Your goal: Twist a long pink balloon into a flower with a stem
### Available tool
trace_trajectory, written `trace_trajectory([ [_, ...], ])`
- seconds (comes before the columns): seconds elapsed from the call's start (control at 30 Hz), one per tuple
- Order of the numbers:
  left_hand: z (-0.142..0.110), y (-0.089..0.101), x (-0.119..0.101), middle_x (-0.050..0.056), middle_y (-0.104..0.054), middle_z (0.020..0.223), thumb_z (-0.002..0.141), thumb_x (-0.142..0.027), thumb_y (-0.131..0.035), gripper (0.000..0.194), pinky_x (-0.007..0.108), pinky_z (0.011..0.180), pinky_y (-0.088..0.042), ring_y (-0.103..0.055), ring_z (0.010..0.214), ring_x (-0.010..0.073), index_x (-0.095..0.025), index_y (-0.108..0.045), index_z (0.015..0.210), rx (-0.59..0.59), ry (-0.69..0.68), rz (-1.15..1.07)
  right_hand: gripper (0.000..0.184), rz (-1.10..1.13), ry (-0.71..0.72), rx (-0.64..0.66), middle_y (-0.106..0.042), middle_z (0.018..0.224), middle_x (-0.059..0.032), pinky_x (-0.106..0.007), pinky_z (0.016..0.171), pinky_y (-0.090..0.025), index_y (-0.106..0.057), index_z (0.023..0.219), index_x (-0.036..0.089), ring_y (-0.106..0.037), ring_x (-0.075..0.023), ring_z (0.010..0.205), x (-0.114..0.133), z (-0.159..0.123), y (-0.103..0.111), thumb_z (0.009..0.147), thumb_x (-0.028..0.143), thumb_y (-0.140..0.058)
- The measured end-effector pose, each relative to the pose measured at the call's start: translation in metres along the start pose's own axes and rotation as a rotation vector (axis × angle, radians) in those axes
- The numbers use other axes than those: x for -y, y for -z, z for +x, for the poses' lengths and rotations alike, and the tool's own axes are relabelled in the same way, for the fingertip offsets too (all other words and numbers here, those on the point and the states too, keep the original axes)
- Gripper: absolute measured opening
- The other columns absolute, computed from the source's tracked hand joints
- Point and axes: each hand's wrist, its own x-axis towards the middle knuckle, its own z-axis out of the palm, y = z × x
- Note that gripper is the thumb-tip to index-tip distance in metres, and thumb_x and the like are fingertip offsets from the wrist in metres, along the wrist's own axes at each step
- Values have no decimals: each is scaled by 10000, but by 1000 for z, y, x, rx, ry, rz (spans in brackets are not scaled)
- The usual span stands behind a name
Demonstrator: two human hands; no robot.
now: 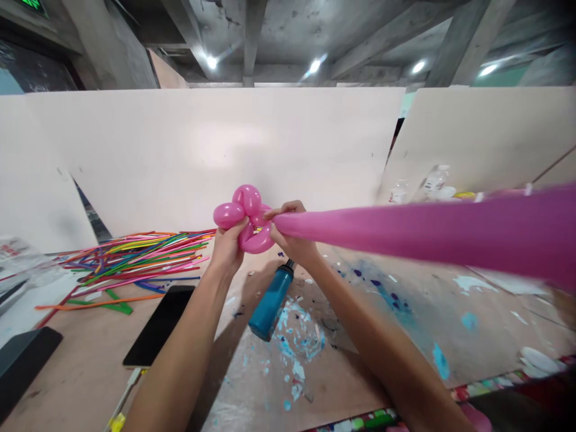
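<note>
A pink modelling balloon [342, 230] is held up over the table, twisted at its left end into several round loops like petals. My left hand [228, 245] is closed on the lower left of these loops, thumb pressed near their middle. On the other side, my right hand [292, 234] grips the balloon where the loops meet the long straight part. That long part stretches to the right edge of the view and is blurred there. Under my hands a blue balloon pump [271, 303] lies on the table, its nozzle end partly behind my right wrist.
Many uninflated balloons [144, 258] in mixed colours lie in a heap at the left. A black phone [161, 324] with a cable lies near my left forearm, and a dark box [29, 366] is farther left. White boards [292, 138] stand behind; plastic bottles [435, 180] are at the right.
</note>
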Motion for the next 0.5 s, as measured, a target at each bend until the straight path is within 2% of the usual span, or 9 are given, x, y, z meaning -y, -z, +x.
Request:
trace_trajectory([
  [0.07,0,-1,5,15,-675,748,555,-181,-793,283,279,735,-473,-619,734,152,-131,-650,795,-11,-40,12,283,79,-41,-22,-661,994,-49,-412,971,-452,-469,969,238,-618,-204,1017,-3,0,-3,795,367,-652],
  [0.17,0,0,6,-2,-654,715,567,-203,-787,286,281,716,-468,-603,702,142,-136,-639,803,-10,-79,41,351,240,-159,-26,-677,936,-36,-404,861,-503,-509,995,228,-644,-207,913,-9,2,-4,774,450,-668],
  [0.27,-2,0,0,11,-651,736,597,-251,-781,306,313,716,-479,-617,736,168,-140,-631,840,9,-139,100,340,105,-269,-5,-658,866,-32,-370,787,-502,-592,932,197,-622,-198,829,-15,3,-6,738,458,-692],
  [0.37,-3,-2,-5,10,-646,757,613,-274,-780,297,313,727,-471,-615,757,168,-149,-627,835,-42,-220,170,317,19,-299,-63,-609,801,-7,-338,730,-485,-588,873,200,-573,-172,760,-15,2,-10,749,480,-671],
  [0.43,-4,-5,-4,11,-644,769,611,-298,-783,299,305,726,-464,-605,756,162,-150,-626,817,-79,-193,135,316,39,-299,-88,-562,730,7,-323,699,-472,-549,793,207,-538,-156,705,-13,0,-13,779,511,-636],
  [0.5,-5,-6,-2,15,-637,749,604,-322,-781,308,304,712,-462,-597,733,158,-148,-619,801,-67,-94,72,351,53,-300,-92,-525,687,10,-313,681,-459,-516,752,211,-511,-149,674,-10,0,-13,805,547,-600],
])
